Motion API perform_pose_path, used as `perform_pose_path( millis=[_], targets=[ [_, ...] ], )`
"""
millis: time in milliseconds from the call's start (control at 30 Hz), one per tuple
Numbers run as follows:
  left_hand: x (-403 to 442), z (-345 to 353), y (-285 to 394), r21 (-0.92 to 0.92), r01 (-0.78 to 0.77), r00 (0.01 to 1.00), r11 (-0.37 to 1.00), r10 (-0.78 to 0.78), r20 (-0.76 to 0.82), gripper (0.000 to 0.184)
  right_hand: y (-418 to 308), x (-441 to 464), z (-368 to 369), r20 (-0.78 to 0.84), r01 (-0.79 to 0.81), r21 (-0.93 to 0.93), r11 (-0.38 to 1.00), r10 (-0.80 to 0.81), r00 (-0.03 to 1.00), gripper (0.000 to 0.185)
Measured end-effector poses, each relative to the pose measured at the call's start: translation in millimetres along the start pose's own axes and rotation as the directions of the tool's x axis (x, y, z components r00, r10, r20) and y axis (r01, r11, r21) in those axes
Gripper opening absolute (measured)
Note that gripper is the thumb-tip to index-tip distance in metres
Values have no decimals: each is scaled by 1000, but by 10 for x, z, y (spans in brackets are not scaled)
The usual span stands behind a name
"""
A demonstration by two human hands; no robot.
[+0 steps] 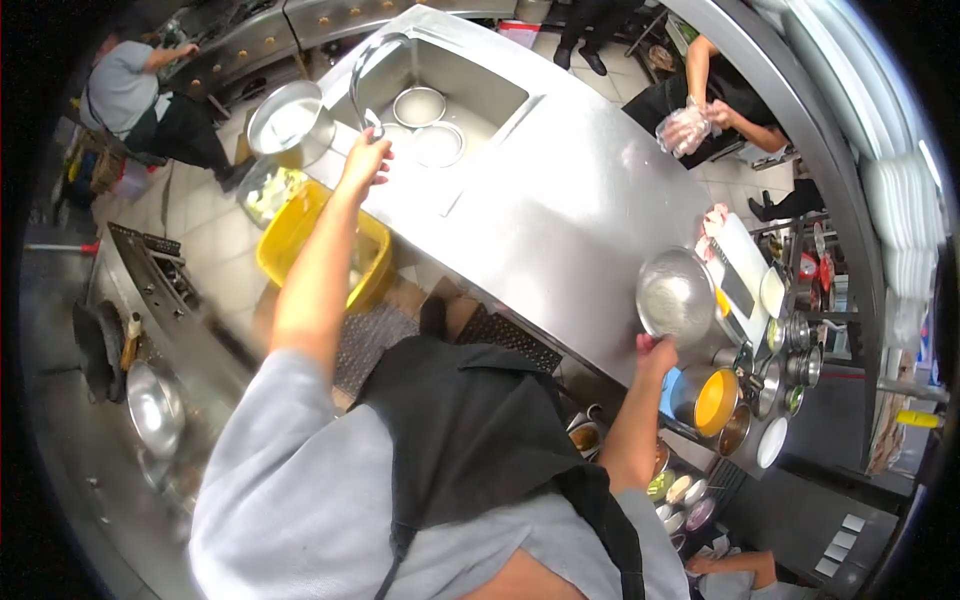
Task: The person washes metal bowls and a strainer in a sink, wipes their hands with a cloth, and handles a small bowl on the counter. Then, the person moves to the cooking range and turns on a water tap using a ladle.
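Note:
My left hand [367, 163] reaches far out to the sink [485, 78], its fingers closed around the lower end of the curved metal faucet [357, 88]. Round metal pans [438, 146] sit in the basin just beyond it. On the other side, my right hand [655, 354] grips the near rim of a shiny metal bowl [676, 292]. That bowl is over the right end of the steel counter [560, 200], by a white cutting board [738, 265] with a knife lying on it.
A yellow tub [375, 255] and a large metal pot [288, 120] stand left of the counter. An orange-filled container [715, 402] is near my right hand. A person with plastic-gloved hands [686, 130] is across the counter; another person [140, 95] works far left. Plates [900, 205] are stacked right.

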State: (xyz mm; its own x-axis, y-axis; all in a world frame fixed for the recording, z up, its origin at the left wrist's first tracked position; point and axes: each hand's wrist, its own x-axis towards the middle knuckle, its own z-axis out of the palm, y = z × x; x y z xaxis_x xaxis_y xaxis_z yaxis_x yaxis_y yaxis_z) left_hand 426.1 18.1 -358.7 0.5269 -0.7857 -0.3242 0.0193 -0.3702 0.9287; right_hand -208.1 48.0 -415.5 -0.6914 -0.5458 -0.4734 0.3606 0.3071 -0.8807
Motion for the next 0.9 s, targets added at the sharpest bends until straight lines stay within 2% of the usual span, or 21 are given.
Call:
perform_pose_path(
  millis=[67,100,133,200,267,333,400,433,467,500,533,567,600,667,700,733,767,800,867,900],
  targets=[
    [514,42,-105,-311,149,985,939,-168,-37,37,119,-155,222,160,-62,-71,996,73,984,24],
    [690,93,-134,-326,185,982,927,-189,20,32,169,-228,368,180,-77,-115,990,97,979,23],
    [785,207,-99,-274,185,982,944,-184,30,40,195,-333,585,197,-92,-157,983,122,973,22],
    [1023,371,-66,-281,237,960,930,-269,-81,45,247,-449,940,348,-35,-244,969,122,930,24],
    [1225,407,-15,-343,267,940,900,-323,-114,44,242,-630,1349,401,23,-292,956,101,911,18],
    [1380,396,-56,-407,299,912,863,-385,-145,43,237,-709,1724,432,83,-344,935,79,899,20],
    [1505,407,-145,-439,284,921,852,-369,-121,39,161,-790,1936,462,143,-394,908,61,885,21],
    [1472,428,-110,-521,241,915,819,-371,-160,34,79,-859,2009,479,222,-450,865,24,878,22],
    [1460,429,-124,-537,209,924,817,-345,-165,40,19,-867,2057,499,298,-500,813,-11,867,23],
    [1416,481,-161,-463,146,924,874,-288,-252,48,-47,-823,2084,495,301,-500,812,-18,869,23],
    [1280,501,-133,-381,85,914,921,-224,-338,55,-123,-744,2100,500,453,-627,634,-119,858,22],
    [1255,495,-168,-382,86,913,920,-226,-339,55,-163,-631,2098,524,560,-720,410,-208,826,21],
    [1243,479,-199,-314,65,926,947,-175,-334,62,-183,-507,2081,525,560,-720,410,-207,826,21],
    [1201,440,-226,-245,43,935,968,-125,-331,70,-198,-235,2066,608,694,-711,110,-399,686,19],
    [1164,439,-226,-194,23,944,981,-85,-319,71,-227,-182,2054,613,698,-708,108,-397,683,19],
    [1163,417,-214,-143,2,951,990,-46,-306,73,-306,-251,2019,654,735,-600,316,-336,678,17],
    [1382,434,-515,-37,-93,928,995,74,-365,72,-373,-341,1999,700,719,-469,513,-281,657,15],
    [1602,450,-816,80,-174,888,982,191,-417,71,-406,-433,1983,704,721,-466,512,-278,653,15],
    [1310,479,-697,66,-161,932,985,174,-318,77,-473,-651,2016,683,776,-375,507,-415,601,18],
    [1365,579,-929,176,-271,876,946,318,-363,73,-484,-756,2117,692,778,-373,506,-407,596,18]
  ],
)
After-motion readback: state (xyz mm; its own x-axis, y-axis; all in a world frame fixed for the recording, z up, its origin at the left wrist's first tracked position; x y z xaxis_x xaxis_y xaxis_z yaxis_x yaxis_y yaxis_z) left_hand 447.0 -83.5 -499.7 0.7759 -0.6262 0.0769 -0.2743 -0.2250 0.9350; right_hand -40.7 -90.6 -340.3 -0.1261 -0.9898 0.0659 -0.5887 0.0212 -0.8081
